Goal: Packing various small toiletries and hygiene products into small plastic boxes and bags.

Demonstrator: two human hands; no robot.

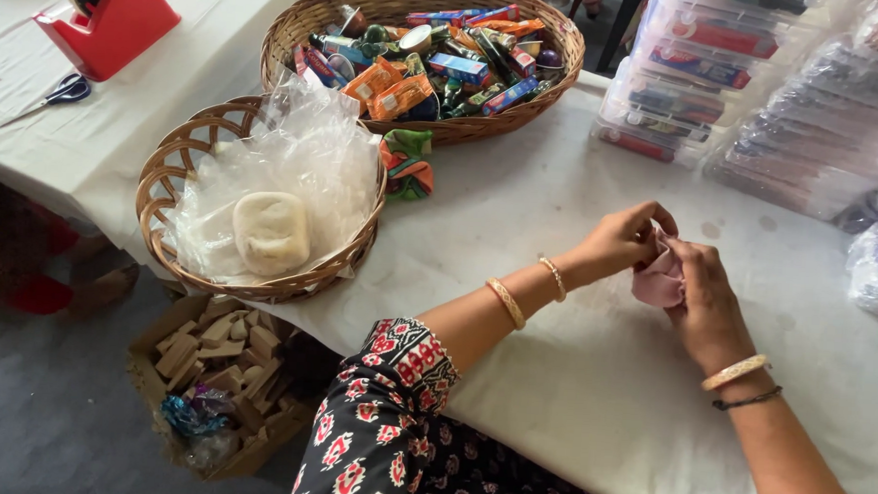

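Step in hand: working a small pink pouch between both hands, apparently gathering or pinching its top edge; judged from finger positions only.
Left hand: fingers curled, tips pinched on the upper left edge of the pink pouch.
Right hand: closed around the pouch's right side, thumb and fingers pressing the fabric; palm side hidden.
Pouch position: between the two hands, touching both, raised just above the white-covered counter; contents not visible.
Next move calls for: steady two-handed pinch at the mouth, light tension, no slack; probably a closing or folding motion, though uncertain.
Nearby left: round wicker basket holding clear plastic bags and a pale round lump.
Further back: larger wicker basket filled with colourful wrapped items, well apart from the hands.
Far left: red tape dispenser and scissors.
Right edge: stacked clear packets.
Floor: cardboard box of wooden pieces.
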